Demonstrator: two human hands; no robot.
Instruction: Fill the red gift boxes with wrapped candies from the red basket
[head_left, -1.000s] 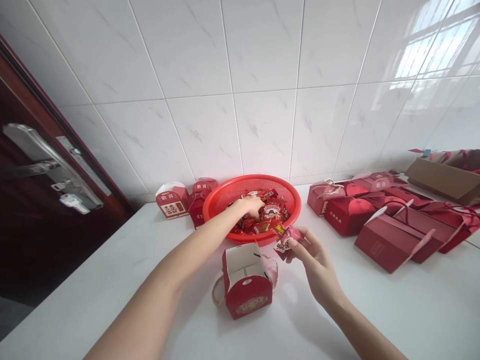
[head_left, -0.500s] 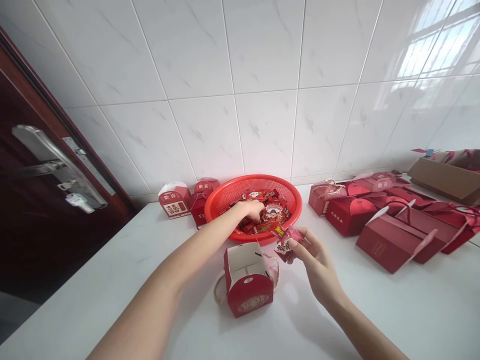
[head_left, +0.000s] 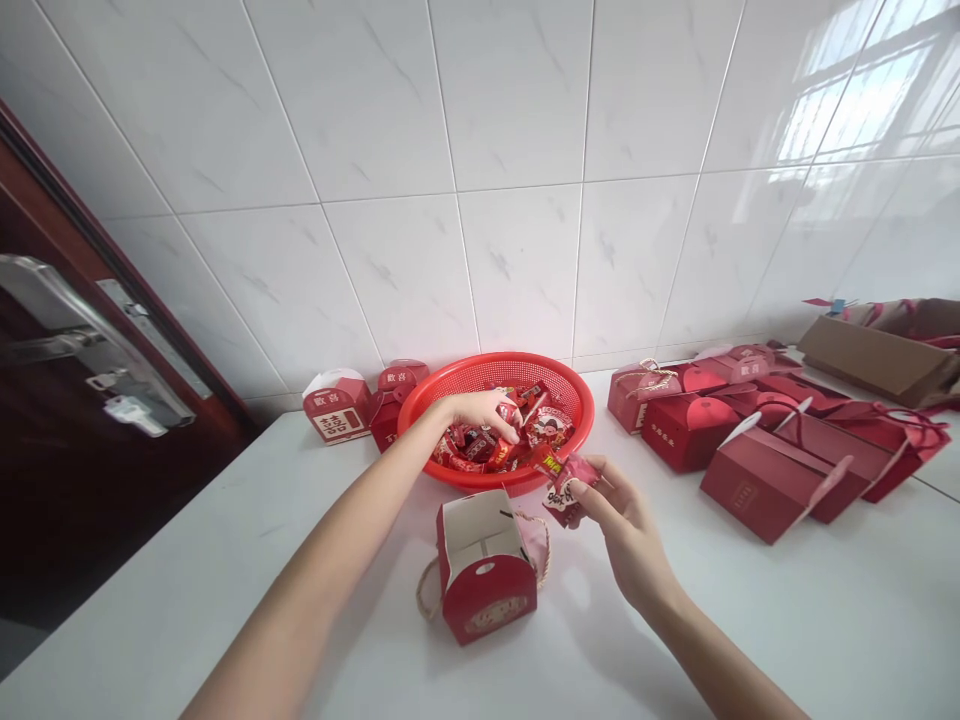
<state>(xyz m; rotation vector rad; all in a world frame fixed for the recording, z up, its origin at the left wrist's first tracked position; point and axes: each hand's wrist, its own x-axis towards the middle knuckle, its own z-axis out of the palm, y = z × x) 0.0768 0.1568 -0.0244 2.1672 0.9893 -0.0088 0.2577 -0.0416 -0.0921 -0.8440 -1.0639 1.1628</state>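
Observation:
My left hand [head_left: 484, 410] is over the red plastic basket [head_left: 411, 415], its fingers closed round a red-and-white wrapped candy [head_left: 510, 411]. Beneath it, several red candy packets [head_left: 551, 428] fill the basket's bottom. To the right, in front of the basket rim, my right hand [head_left: 622, 520] pinches several small candy packets [head_left: 564, 488] between thumb and fingers. Between my forearms stands a red gift box [head_left: 491, 600], its top open and its pale inside showing. Twisted cord handles [head_left: 546, 560] hang at its sides.
Red gift boxes [head_left: 336, 408] stand left of the basket by the tiled wall. Several more red boxes [head_left: 772, 480] sit at the right on the white table [head_left: 637, 660], before a brown cardboard box [head_left: 874, 358]. A dark door [head_left: 60, 440] with keys in its lock is at the left.
My left hand has risen slightly from among the packets, with a wrapped candy showing at its fingers. My right hand keeps its hold on the packets. The view has shifted slightly.

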